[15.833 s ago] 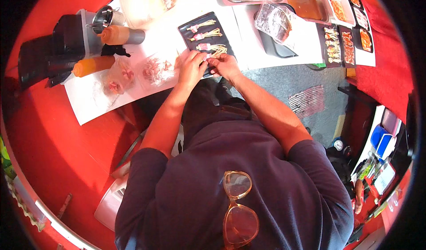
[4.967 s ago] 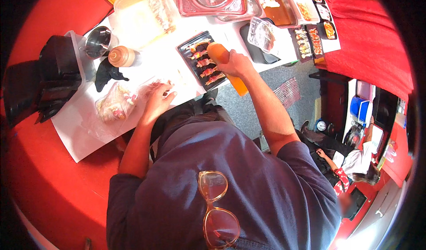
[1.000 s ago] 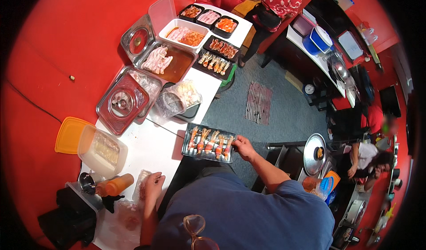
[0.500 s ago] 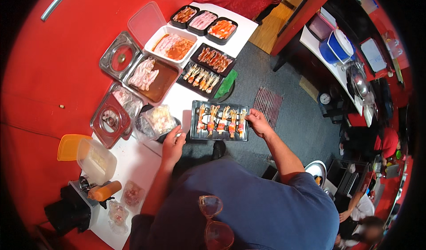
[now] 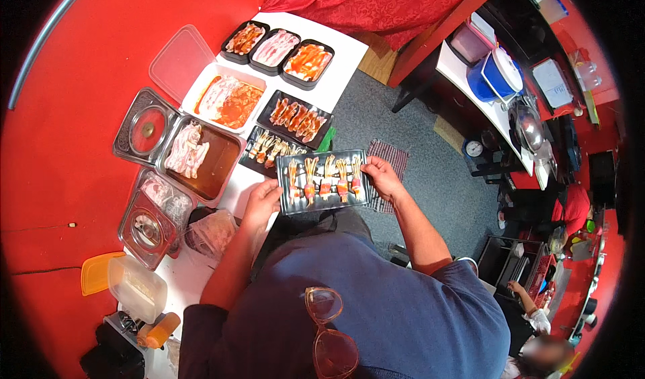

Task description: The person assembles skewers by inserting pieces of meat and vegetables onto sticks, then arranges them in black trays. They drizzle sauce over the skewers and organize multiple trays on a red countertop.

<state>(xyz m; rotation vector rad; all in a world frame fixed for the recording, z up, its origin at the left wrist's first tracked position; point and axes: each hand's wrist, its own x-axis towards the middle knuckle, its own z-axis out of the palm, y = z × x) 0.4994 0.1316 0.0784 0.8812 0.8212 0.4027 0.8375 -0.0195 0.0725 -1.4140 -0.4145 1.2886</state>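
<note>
mid-frame | right hand gripping tray of five bundles | left hand at tray's left edge, grip unclear

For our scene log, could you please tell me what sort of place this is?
Probably a food-preparation kitchen, perhaps commercial: the held black rectangular tray carries slender, straw-coloured, pink-wrapped bundles, and a rectangular metal pan holds pale, raw-looking meat strips.
</note>
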